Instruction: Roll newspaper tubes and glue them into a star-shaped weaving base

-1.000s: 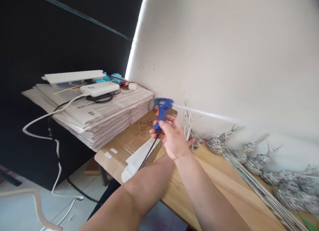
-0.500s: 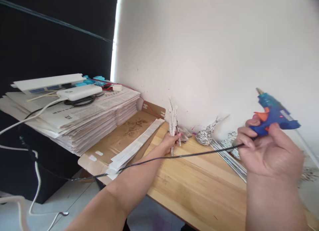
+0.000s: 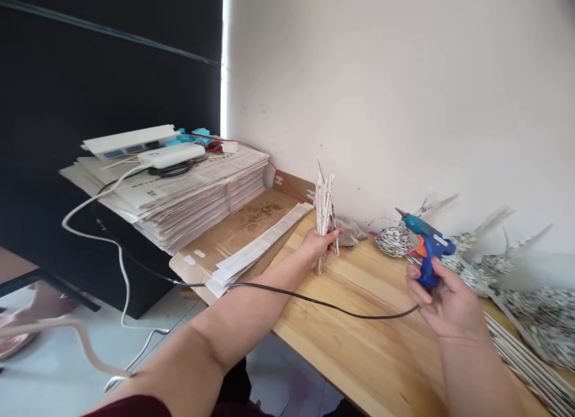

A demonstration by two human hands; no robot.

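My left hand point(image 3: 318, 248) is closed round a bundle of thin rolled newspaper sticks point(image 3: 324, 204), which stand roughly upright above the wooden table point(image 3: 354, 297). In my right hand point(image 3: 449, 303) is a blue hot glue gun point(image 3: 429, 249) with an orange trigger, its nozzle pointing up and to the left. The gun's black cord point(image 3: 323, 309) runs across my left forearm toward the left. Just beyond my left hand lies a crumpled greyish-brown bag point(image 3: 350, 231). Behind the glue gun sits a woven newspaper piece point(image 3: 392, 240).
On the left, a tall stack of newspapers point(image 3: 202, 207) carries a white power bank-like box point(image 3: 171, 156) and cables. Cut paper strips point(image 3: 256, 249) lie on an open cardboard box point(image 3: 242, 216). More woven paper pieces point(image 3: 534, 315) and long paper rods point(image 3: 530, 363) lie at the right.
My right hand has lowered the glue gun and brought it leftward in view, and the cord now sags. The view has turned right. My left hand still grips the sticks.
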